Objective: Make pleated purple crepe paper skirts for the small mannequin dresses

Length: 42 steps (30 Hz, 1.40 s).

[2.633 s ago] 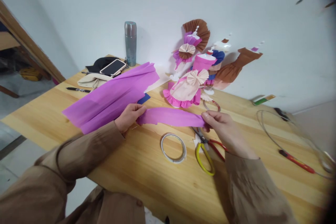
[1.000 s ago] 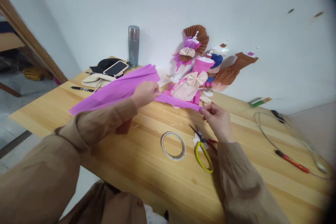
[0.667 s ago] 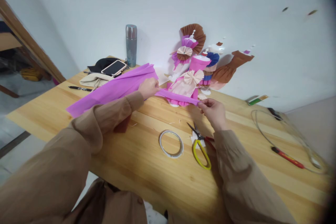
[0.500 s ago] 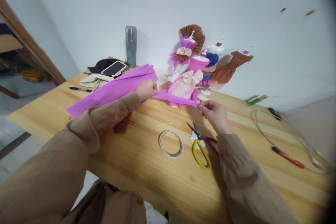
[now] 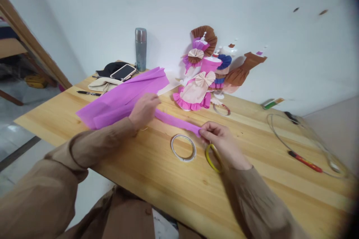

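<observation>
A narrow strip of purple crepe paper [image 5: 176,120] stretches low over the table between my two hands. My right hand [image 5: 221,140] pinches its right end between thumb and fingers, just above the scissors, whose yellow handle loop [image 5: 212,158] shows while the rest is hidden. My left hand [image 5: 144,110] is closed at the strip's other end, slightly blurred, with its fingertips partly hidden. Beneath and behind it lies a large folded sheet of purple crepe paper [image 5: 120,99]. A thin roll of tape [image 5: 183,148] rests flat below the strip.
Several small dress forms in crepe paper dresses [image 5: 207,71] stand against the wall. A thermos [image 5: 140,49], a phone [image 5: 123,71], a cap [image 5: 108,70] and a pen [image 5: 88,93] are at the back left. A red-handled tool [image 5: 305,161] and a cable [image 5: 273,130] lie right.
Both hands have come nearer to me, and the strip with them, away from the pink dress. My right hand now covers most of the scissors. The purple sheet lies more spread at its lower edge.
</observation>
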{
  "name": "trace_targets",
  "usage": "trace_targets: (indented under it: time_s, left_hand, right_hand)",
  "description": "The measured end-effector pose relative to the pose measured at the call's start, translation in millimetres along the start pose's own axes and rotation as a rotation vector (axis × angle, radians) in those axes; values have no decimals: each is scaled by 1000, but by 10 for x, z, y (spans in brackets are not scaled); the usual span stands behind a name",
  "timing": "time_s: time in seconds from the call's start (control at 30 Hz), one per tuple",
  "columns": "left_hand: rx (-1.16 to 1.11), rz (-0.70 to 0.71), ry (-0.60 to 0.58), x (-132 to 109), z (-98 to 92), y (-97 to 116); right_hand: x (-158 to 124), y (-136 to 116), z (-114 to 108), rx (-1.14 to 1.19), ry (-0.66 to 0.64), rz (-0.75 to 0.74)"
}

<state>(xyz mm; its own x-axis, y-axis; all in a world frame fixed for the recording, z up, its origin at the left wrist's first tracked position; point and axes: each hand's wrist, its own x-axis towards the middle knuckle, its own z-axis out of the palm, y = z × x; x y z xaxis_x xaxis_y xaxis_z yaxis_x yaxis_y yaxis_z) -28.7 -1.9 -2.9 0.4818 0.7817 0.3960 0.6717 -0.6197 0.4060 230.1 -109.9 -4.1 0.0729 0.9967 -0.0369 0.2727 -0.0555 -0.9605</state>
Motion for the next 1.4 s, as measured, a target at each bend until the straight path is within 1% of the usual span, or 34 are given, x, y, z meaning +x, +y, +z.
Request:
trace_targets:
  time_s: [0.03, 0.07, 0.1, 0.13, 0.2, 0.27, 0.33, 0.43, 0.5, 0.57, 0.7, 0.77, 0.87, 0.93, 1.0, 1.07, 1.13, 1.23, 1.33, 1.4]
  left_hand:
    - [-74, 121, 29, -32, 45, 113]
    - [-167, 232, -1, -56, 92, 227]
    - [-272, 303, -63, -69, 139, 333]
    - [-380, 298, -127, -73, 185, 423]
    - [-589, 223, -333, -58, 263, 538]
    - [-714, 100, -427, -31, 307, 573]
    - [-740, 20, -423, -19, 308, 565]
    - [-706, 16, -409, -59, 258, 550]
    - [-681, 15, -415, -114, 227, 550]
    - [-650, -21, -412, -172, 217, 547]
    - [-635, -118, -465, -243, 233, 520]
    - [-590, -110, -489, -256, 228, 521]
    - [-441, -55, -493, -269, 200, 559]
    - [-307, -15, -462, -282, 187, 592]
    - [-177, 27, -407, -296, 191, 609]
    - [-115, 50, -361, -305, 210, 606]
    - [-152, 52, -345, -307, 235, 592]
    - [-355, 12, -337, -303, 259, 582]
    - [-596, -63, -378, -308, 257, 600]
    - [-688, -89, -405, -317, 250, 616]
  right_hand:
    - [-2, -40, 76, -14, -34, -23]
    - [-1, -81, 147, -31, -79, -52]
    - [0, -121, 208, -44, -118, -79]
    - [3, -158, 257, -54, -147, -103]
    - [12, -210, 308, -61, -155, -135]
    - [22, -230, 301, -59, -134, -139]
    - [31, -224, 266, -46, -130, -107]
    - [47, -193, 228, -12, -152, -50]
    - [64, -172, 234, 5, -167, -43]
    - [84, -155, 254, 18, -184, -40]
    - [101, -130, 284, 34, -226, -33]
    - [99, -117, 279, 40, -251, -27]
    - [99, -87, 255, 28, -270, -22]
    - [104, -59, 238, 12, -261, -22]
    - [111, -26, 228, -4, -253, -19]
    - [114, 2, 230, -15, -245, -22]
    - [112, 17, 243, -24, -223, -44]
    - [99, 12, 272, -24, -189, -87]
    - [83, -12, 282, -47, -216, -94]
    - [74, -26, 271, -71, -228, -99]
